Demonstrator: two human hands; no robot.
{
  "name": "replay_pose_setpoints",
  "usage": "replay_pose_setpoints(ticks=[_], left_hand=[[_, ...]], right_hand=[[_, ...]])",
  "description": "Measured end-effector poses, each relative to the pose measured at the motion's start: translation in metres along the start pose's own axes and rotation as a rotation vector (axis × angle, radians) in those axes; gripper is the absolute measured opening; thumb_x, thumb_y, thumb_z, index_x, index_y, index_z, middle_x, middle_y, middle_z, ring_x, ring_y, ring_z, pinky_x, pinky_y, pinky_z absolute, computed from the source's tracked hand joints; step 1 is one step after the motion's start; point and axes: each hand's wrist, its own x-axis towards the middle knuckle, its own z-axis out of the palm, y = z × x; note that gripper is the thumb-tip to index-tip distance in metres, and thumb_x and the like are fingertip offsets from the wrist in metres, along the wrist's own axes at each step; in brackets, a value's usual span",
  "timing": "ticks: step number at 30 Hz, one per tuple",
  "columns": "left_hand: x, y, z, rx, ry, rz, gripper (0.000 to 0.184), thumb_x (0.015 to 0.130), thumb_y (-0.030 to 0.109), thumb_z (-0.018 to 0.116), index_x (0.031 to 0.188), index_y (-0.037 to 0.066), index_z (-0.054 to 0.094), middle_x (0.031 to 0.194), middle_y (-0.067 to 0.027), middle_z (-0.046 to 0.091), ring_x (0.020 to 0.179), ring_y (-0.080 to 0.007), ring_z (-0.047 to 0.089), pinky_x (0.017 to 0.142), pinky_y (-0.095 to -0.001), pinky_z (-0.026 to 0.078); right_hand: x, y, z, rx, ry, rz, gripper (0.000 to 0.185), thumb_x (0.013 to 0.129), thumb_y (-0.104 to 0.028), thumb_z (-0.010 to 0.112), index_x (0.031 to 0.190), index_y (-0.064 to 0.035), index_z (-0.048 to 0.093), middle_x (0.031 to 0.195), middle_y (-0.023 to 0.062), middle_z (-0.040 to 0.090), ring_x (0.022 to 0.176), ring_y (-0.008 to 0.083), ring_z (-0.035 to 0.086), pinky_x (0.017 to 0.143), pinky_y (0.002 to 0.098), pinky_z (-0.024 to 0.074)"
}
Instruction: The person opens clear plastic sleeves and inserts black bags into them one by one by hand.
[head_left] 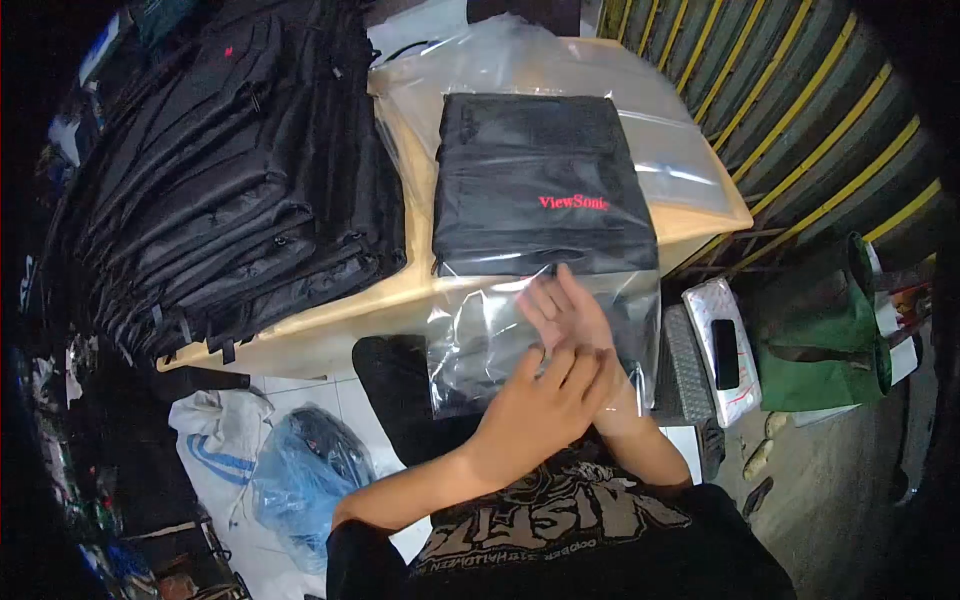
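A black folded bag with red "ViewSonic" lettering lies inside a clear plastic sleeve whose loose lower part hangs over the table's front edge. My right hand is at the lower edge of the black bag, palm turned up and fingers apart, with clear plastic around its wrist. Across that wrist lies my left hand, its fingers bent and spread. I see nothing gripped in either hand.
Black bags are piled on the left of the wooden table. More clear sleeves lie behind. A green bag and a phone on a white package are at right; blue plastic is on the floor.
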Motion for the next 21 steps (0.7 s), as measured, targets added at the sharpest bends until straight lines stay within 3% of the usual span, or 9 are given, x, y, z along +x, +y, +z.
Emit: replay_pose_setpoints(ticks=[3, 6, 10, 14, 18, 19, 21], left_hand=[[0.001, -0.004, 0.001, -0.054, -0.054, 0.113, 0.028, 0.074, 0.017, 0.057, 0.098, 0.003, 0.061, 0.094, -0.0067, 0.057, 0.090, -0.0180, 0.055, 0.077, -0.0288, 0.042], [0.006, -0.004, 0.008, -0.162, 0.147, 0.191, 0.024, 0.072, 0.015, 0.058, 0.092, 0.002, 0.061, 0.090, -0.0067, 0.058, 0.084, -0.0174, 0.057, 0.073, -0.0260, 0.044], [0.015, 0.003, 0.003, -0.241, 0.142, 0.255, 0.033, 0.070, 0.014, 0.057, 0.097, -0.004, 0.060, 0.093, -0.0083, 0.058, 0.085, -0.0186, 0.057, 0.076, -0.0265, 0.047], [0.017, 0.008, 0.003, -0.217, 0.116, 0.263, 0.039, 0.068, 0.016, 0.056, 0.100, -0.007, 0.060, 0.095, -0.0093, 0.058, 0.087, -0.0189, 0.056, 0.078, -0.0265, 0.046], [0.018, 0.003, 0.006, -0.404, 0.098, 0.059, 0.034, 0.074, 0.017, 0.063, 0.103, -0.001, 0.061, 0.097, -0.0074, 0.058, 0.085, -0.0190, 0.056, 0.077, -0.0285, 0.045], [0.017, -0.002, 0.004, -0.441, 0.123, -0.008, 0.033, 0.075, 0.017, 0.066, 0.104, 0.002, 0.061, 0.098, -0.0086, 0.058, 0.083, -0.0221, 0.057, 0.074, -0.0313, 0.046], [0.009, -0.020, 0.004, -0.459, 0.180, -0.115, 0.032, 0.074, 0.014, 0.066, 0.104, 0.003, 0.061, 0.097, -0.0102, 0.058, 0.082, -0.0252, 0.058, 0.073, -0.0340, 0.047]], right_hand=[[0.016, -0.008, -0.001, -0.100, 0.111, -0.022, 0.030, 0.088, -0.023, 0.065, 0.100, 0.0011, 0.052, 0.093, 0.0095, 0.058, 0.097, 0.0194, 0.059, 0.091, 0.0371, 0.0528], [0.012, -0.019, 0.017, -0.142, 0.122, 0.015, 0.029, 0.090, -0.022, 0.062, 0.102, 0.0025, 0.052, 0.093, 0.0106, 0.059, 0.089, 0.0183, 0.062, 0.091, 0.0372, 0.0526], [0.023, -0.023, 0.016, -0.145, 0.004, -0.032, 0.024, 0.095, -0.019, 0.052, 0.103, 0.0034, 0.052, 0.097, 0.0137, 0.060, 0.088, 0.0230, 0.063, 0.088, 0.0366, 0.0541], [0.032, -0.030, 0.024, -0.118, 0.040, -0.016, 0.023, 0.095, -0.018, 0.051, 0.101, 0.0048, 0.052, 0.095, 0.0145, 0.060, 0.089, 0.0254, 0.063, 0.084, 0.0359, 0.0560], [0.028, -0.030, 0.013, -0.160, 0.112, -0.007, 0.028, 0.093, -0.021, 0.057, 0.101, 0.0056, 0.051, 0.100, 0.0128, 0.058, 0.099, 0.0256, 0.059, 0.093, 0.0389, 0.0511], [0.017, -0.023, -0.014, -0.186, -0.021, -0.041, 0.034, 0.092, -0.021, 0.058, 0.110, 0.0072, 0.050, 0.109, 0.0120, 0.056, 0.106, 0.0252, 0.056, 0.097, 0.0401, 0.0480], [-0.042, -0.026, -0.020, -0.320, -0.106, 0.092, 0.043, 0.090, -0.020, 0.061, 0.123, 0.0052, 0.047, 0.120, 0.0127, 0.054, 0.111, 0.0243, 0.055, 0.096, 0.0386, 0.0473]])
